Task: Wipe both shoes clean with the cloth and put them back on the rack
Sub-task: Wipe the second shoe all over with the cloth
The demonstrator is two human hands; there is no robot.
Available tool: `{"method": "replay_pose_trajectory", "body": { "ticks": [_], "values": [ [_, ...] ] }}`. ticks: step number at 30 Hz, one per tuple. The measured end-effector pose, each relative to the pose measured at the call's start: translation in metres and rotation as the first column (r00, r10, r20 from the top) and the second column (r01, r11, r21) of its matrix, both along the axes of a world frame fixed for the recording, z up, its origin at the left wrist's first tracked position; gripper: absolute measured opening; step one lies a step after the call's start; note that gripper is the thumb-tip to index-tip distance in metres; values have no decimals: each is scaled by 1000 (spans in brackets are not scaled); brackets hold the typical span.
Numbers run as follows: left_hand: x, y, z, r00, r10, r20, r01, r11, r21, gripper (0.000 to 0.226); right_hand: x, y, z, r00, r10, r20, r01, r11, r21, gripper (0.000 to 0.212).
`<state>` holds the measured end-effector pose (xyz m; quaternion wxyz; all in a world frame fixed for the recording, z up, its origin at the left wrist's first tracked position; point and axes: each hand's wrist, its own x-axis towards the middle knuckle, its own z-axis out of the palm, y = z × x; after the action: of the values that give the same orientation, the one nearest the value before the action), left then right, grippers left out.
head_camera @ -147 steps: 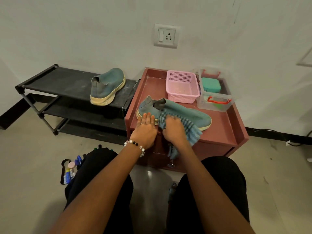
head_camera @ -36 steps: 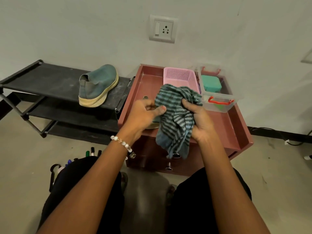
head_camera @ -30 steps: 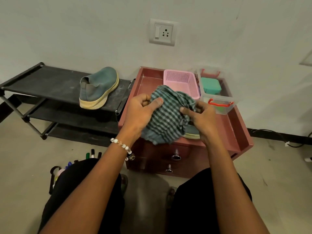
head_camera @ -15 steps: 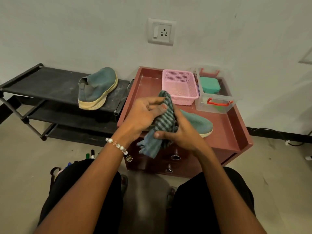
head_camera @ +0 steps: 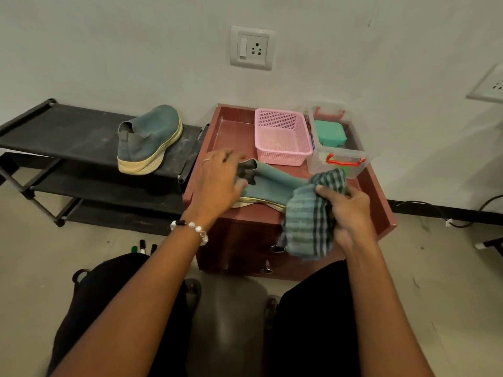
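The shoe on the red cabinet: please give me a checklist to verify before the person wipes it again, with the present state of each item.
1. Shoe on the cabinet lies on the red cabinet top: ok.
2. Left hand steadies the heel end: cannot tell, fingers blurred.
3. Right hand grips the checked cloth: ok.
4. Cloth lies on the toe end: ok.
5. Shoe already clean: cannot tell.
6. Free space on the rack beside the other shoe: ok.
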<state>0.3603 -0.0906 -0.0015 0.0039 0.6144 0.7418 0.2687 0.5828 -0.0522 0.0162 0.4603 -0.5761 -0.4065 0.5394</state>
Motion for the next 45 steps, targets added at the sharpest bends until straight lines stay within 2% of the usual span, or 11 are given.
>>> {"method": "replay_pose_trajectory", "body": {
  "ticks": [2,4,8,11,15,18,24,28,37,41,45],
  "values": [
    [7,2,-9,982,25,-185,-42,995,-89,74,-3,-3,-1,877,-184,443,90,970,226,28],
    [12,5,-19,982,75,-174,-99,986,-134,87,-12,-5,-4,682,-271,679,-19,922,387,40],
    [14,7,-25,985,171,12,-166,971,-171,97,-51,-12,-35,337,-81,938,-390,895,218,52],
    [11,7,-30,983,181,-25,-182,978,-106,96,-95,-30,-73,111,33,993,-581,813,38,52],
    [6,9,-37,981,187,-48,-190,979,-70,93,-110,-25,-75,186,98,978,-675,736,55,59],
    [6,8,-37,977,204,-67,-210,973,-99,97,-88,-16,-62,148,147,978,-771,636,22,66],
    [4,7,-35,976,212,57,-197,960,-199,102,-47,-7,-46,20,81,997,-473,879,-62,36],
    [3,7,-33,970,214,112,-189,962,-195,102,-79,-17,-51,-101,70,992,-504,856,-112,28],
    [4,10,-47,984,173,49,-161,970,-180,83,-111,-16,-45,217,170,961,-753,656,54,31],
    [6,6,-55,987,141,78,-116,957,-264,82,-89,-10,-50,42,234,971,-808,579,-104,68],
    [-1,5,-58,991,108,83,-79,951,-299,86,-59,-9,-57,-75,149,986,-643,748,-162,67]
  ]
}}
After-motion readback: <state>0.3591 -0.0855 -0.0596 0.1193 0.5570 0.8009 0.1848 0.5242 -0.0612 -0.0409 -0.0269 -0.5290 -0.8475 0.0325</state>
